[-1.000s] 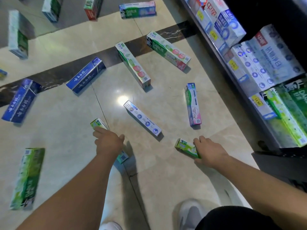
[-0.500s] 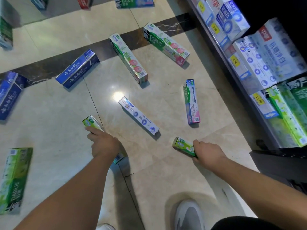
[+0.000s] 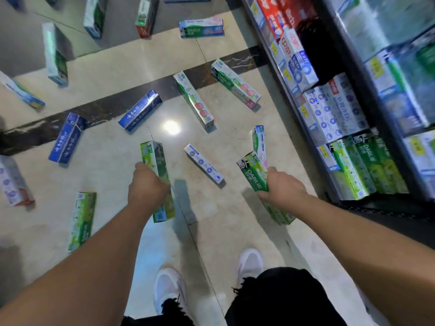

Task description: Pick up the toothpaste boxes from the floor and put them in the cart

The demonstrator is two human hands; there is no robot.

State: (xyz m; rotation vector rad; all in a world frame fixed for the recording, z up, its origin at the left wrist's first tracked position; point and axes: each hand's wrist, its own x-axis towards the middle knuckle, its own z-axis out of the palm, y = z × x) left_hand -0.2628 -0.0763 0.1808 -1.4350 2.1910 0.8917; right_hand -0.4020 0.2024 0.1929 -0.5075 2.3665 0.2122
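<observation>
While each fist grips a green box, left hand (image 3: 147, 185) and right hand (image 3: 283, 189) hold them off the floor (image 3: 223, 227), presumably for carrying to the unseen cart

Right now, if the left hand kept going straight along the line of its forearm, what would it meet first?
Probably the blue box lying on the dark floor stripe; the left hand, gripping a green box, points roughly that way, but depth is unclear.

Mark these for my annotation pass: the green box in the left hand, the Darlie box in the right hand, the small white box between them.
green box (image 3: 154, 158): head view, upper face.
Darlie box (image 3: 253, 176): head view, printed face.
small white box (image 3: 204, 164): head view, top face.
</observation>
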